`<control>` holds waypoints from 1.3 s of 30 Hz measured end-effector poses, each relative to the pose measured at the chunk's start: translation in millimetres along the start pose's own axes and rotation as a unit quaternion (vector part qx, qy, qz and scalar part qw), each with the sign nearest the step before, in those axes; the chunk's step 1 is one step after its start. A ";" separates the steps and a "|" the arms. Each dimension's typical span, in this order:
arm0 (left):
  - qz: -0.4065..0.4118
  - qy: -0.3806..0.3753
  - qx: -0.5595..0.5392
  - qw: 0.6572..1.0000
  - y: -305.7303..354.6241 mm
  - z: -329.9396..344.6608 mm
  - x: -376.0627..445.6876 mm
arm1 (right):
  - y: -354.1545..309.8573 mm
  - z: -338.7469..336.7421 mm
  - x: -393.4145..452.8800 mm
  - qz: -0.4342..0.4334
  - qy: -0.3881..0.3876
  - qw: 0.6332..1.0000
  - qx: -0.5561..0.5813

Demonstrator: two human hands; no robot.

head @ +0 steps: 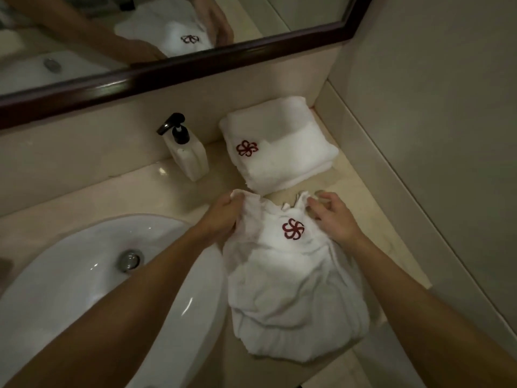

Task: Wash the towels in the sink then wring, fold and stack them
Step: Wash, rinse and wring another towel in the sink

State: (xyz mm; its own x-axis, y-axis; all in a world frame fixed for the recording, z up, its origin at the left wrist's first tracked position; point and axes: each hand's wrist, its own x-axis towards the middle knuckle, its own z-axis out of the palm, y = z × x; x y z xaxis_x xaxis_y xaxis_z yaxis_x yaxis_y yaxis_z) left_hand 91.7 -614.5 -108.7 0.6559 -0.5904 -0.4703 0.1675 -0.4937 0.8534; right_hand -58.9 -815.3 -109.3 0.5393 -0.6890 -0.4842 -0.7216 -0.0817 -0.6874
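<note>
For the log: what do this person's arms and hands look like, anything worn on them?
Both forearms are bare as far as the frame shows: no sleeves, gloves or watch. The left hand and right hand show no rings or bracelets that I can make out, though the dim light hides fine detail. Nails look short and unpainted.

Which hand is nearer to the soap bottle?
Left. The left hand grips the towel just below the soap bottle; the right hand is farther right.

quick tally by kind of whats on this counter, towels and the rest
towels: 2, folded towel and the towel held by left hand and right hand
soap dispenser: 1
sink: 1
total: 4
</note>
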 end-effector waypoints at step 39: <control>-0.042 0.032 -0.120 0.991 -17.5 -10.2 5.8 | -35.8 91.0 -12.0 -0.284 -0.039 0.953 -0.094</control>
State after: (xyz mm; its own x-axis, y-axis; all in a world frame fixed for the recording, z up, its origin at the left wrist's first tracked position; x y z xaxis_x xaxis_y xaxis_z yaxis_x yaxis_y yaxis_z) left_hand 100.1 -602.7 -124.0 0.6759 -0.5082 -0.5337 0.3889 -0.3692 0.8441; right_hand 0.0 -738.6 -128.1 0.8917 -0.4399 -0.1062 -0.3641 -0.5581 -0.7456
